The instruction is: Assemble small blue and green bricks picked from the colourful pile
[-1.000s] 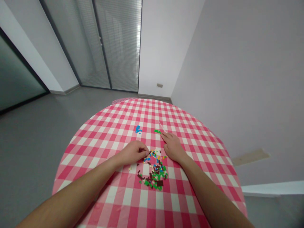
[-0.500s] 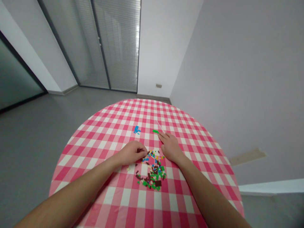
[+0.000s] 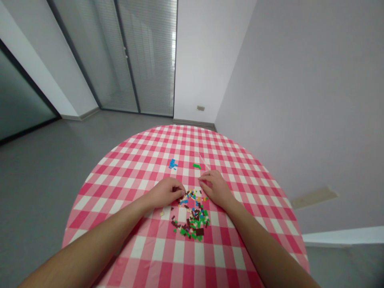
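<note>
A loose pile of small toy building bricks (image 3: 196, 219) in green, brown, blue, cream and yellow lies on the checked tablecloth (image 3: 144, 248). At the pile's upper left edge is my left hand (image 3: 166, 193), thumb and fingertips closed together; whatever they hold is too small to make out. My right hand (image 3: 216, 188) hovers or rests just above the pile's upper right side, its thumb apart from the bent fingers, with nothing visible between them. Beyond it sits a small green group of bricks (image 3: 196, 166). A blue cluster of bricks (image 3: 172, 163) lies farther left.
A thin clear strip or bag edge (image 3: 204, 162) lies beside the green group. Cream bricks (image 3: 162, 213) are under the left wrist's right side. The round table's edge curves around; a plain wall (image 3: 315, 100) stands to the right and glass doors (image 3: 144, 60) behind.
My right hand has drawn back from the green group toward the pile, its thumb and fingers now nearer each other. The green group stays behind on the cloth. My left hand has barely moved.
</note>
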`<action>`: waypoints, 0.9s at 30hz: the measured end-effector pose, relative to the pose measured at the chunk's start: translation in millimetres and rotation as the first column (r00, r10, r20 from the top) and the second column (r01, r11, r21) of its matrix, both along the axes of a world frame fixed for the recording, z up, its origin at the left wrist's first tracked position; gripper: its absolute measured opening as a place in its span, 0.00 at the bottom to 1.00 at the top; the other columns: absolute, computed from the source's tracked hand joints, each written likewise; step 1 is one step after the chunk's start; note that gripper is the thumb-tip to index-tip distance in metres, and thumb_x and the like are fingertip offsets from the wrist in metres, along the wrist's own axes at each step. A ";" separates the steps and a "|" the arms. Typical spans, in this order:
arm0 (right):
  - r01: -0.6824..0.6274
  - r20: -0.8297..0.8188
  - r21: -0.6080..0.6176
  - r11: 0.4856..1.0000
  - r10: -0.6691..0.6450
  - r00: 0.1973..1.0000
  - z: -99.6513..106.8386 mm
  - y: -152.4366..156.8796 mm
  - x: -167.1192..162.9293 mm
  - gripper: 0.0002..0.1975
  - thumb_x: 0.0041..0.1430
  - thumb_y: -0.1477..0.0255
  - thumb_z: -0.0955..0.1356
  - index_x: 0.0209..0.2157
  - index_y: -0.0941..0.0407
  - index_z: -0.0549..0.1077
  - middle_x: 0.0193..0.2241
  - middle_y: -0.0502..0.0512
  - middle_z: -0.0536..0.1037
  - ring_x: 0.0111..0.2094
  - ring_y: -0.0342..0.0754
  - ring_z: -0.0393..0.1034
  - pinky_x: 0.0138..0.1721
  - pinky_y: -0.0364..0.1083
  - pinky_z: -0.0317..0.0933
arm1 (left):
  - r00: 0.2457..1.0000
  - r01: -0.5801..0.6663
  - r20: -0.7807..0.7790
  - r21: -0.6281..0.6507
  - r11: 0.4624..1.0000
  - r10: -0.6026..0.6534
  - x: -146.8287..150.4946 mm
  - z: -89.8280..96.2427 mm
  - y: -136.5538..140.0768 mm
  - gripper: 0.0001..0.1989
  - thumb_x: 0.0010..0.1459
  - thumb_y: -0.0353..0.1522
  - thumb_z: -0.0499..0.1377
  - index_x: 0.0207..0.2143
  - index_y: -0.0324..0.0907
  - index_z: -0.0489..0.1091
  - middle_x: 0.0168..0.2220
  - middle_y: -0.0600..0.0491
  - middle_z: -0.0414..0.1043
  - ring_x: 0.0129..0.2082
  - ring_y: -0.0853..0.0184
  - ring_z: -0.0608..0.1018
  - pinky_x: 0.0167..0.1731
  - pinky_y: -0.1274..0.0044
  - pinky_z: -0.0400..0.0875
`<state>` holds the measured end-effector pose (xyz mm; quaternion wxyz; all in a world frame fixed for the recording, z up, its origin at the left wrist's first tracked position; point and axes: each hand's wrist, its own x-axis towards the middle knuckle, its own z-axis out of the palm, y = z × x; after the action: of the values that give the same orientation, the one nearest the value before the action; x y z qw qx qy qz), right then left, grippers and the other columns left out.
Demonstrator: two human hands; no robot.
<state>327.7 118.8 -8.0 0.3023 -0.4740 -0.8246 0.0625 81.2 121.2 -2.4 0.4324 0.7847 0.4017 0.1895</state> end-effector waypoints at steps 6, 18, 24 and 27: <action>-0.183 0.040 -0.068 0.981 0.186 0.982 8.2 -10.5 -7.0 0.05 0.60 0.73 0.70 0.34 0.55 0.81 0.39 0.59 0.77 0.45 0.53 0.69 0.50 0.55 0.63 | 0.999 -0.032 0.007 0.036 0.999 0.032 -0.5 0.8 1.0 0.10 0.58 0.33 0.57 0.31 0.40 0.77 0.30 0.51 0.79 0.30 0.67 0.77 0.33 0.77 0.67; -0.278 0.088 -0.157 0.948 0.294 0.952 14.2 -18.4 -6.6 0.08 0.58 0.77 0.70 0.37 0.52 0.81 0.50 0.60 0.74 0.55 0.57 0.63 0.57 0.59 0.59 | 1.000 -0.011 -0.015 0.051 0.999 0.012 -0.9 0.3 2.1 0.11 0.59 0.33 0.56 0.31 0.40 0.77 0.27 0.52 0.77 0.27 0.68 0.75 0.31 0.77 0.65; -0.270 0.053 -0.197 0.943 0.285 0.957 17.0 -21.7 -8.2 0.05 0.55 0.76 0.70 0.33 0.54 0.79 0.49 0.61 0.73 0.55 0.56 0.64 0.56 0.57 0.61 | 1.000 -0.019 0.004 0.060 0.998 0.019 -0.8 -0.4 1.8 0.10 0.58 0.32 0.56 0.30 0.40 0.77 0.27 0.52 0.77 0.27 0.69 0.75 0.30 0.77 0.65; -0.264 0.041 -0.226 0.938 0.280 0.959 16.5 -23.5 -7.8 0.05 0.52 0.77 0.71 0.33 0.54 0.78 0.50 0.60 0.72 0.56 0.56 0.63 0.56 0.57 0.61 | 1.000 -0.017 0.010 0.054 0.998 0.017 -1.0 -1.2 1.8 0.10 0.58 0.32 0.56 0.31 0.40 0.77 0.27 0.52 0.77 0.27 0.69 0.75 0.30 0.77 0.65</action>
<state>319.8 95.3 8.5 0.2068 -0.3874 -0.8809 0.1765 80.2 123.0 -3.6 0.4116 0.7917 0.4009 0.2076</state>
